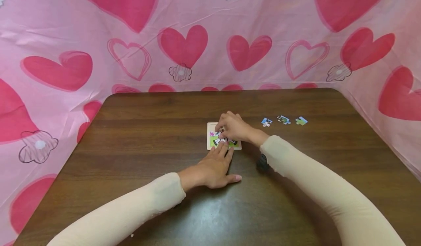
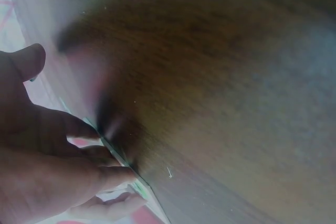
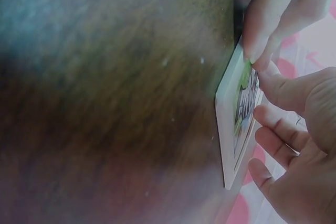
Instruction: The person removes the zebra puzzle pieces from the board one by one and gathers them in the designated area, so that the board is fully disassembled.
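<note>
A small jigsaw board [image 1: 208, 136] with a pale frame and a zebra picture on green lies mid-table. My right hand [image 1: 234, 126] arches over it from the right. Its thumb and fingertips pinch a zebra-patterned puzzle piece [image 1: 221, 132] at the board's surface, largely covered by the fingers. My left hand [image 1: 213, 167] lies flat below the board, fingers straight, fingertips resting on its near edge and thumb spread to the right. In the right wrist view, the board's rim [image 3: 226, 129] shows edge-on, the right hand's [image 3: 299, 135] fingers bent above the picture.
Three loose puzzle pieces lie in a row to the right of the board: a blue-and-white one [image 1: 266, 122], a darker one [image 1: 284, 120] and a green-and-blue one [image 1: 301, 120]. The brown wooden table [image 1: 148, 143] meets a pink heart-print cloth [image 1: 217, 12] behind.
</note>
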Tool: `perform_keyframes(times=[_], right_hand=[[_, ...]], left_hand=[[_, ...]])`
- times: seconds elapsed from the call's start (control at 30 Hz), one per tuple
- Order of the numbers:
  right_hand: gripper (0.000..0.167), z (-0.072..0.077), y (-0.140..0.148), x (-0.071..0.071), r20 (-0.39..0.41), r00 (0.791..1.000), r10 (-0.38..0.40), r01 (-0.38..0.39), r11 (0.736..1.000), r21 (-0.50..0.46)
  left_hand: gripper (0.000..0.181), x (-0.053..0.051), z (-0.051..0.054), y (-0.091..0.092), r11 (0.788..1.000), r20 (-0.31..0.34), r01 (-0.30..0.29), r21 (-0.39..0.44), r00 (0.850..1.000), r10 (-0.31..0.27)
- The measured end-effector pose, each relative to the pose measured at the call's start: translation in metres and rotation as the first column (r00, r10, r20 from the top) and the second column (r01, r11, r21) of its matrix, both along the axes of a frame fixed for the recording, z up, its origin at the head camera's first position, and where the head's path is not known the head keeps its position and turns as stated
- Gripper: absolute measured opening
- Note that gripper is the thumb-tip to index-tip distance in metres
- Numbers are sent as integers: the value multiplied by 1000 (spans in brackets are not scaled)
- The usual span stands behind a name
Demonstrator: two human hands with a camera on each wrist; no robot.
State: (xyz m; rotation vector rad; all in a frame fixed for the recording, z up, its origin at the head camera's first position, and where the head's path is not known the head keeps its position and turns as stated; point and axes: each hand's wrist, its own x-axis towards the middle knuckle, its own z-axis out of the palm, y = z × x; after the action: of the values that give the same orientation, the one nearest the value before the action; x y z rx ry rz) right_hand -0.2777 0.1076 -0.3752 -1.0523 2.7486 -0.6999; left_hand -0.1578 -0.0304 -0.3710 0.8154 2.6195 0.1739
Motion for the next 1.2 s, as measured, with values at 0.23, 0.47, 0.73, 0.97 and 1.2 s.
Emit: perform_keyframes(times=[0.23,0.47,0.73,0.97,1.2], right_hand=[[15,-2,-2,1,-31,1000,5,-6,1000,-21],[19,-2,-5,3,-42,999,33,-35,999,-42],[17,-2,-7,4,-23,999,38,-39,999,-18],[18,-1,-7,5,-65,996,58,-59,998,-13],[17,4,-4,5,-113,991,67,-72,996,-46]], left_hand=[[91,1,1,0,1000,-11,11,-10,1000,-11],[92,1,0,1,1000,-12,6,-9,1000,-6],[92,1,-1,1,1000,-18,11,-8,1000,-11],[93,2,-1,1,1000,-27,9,-6,1000,-9],[93,2,-1,2,1000,-32,1,-11,999,-2]])
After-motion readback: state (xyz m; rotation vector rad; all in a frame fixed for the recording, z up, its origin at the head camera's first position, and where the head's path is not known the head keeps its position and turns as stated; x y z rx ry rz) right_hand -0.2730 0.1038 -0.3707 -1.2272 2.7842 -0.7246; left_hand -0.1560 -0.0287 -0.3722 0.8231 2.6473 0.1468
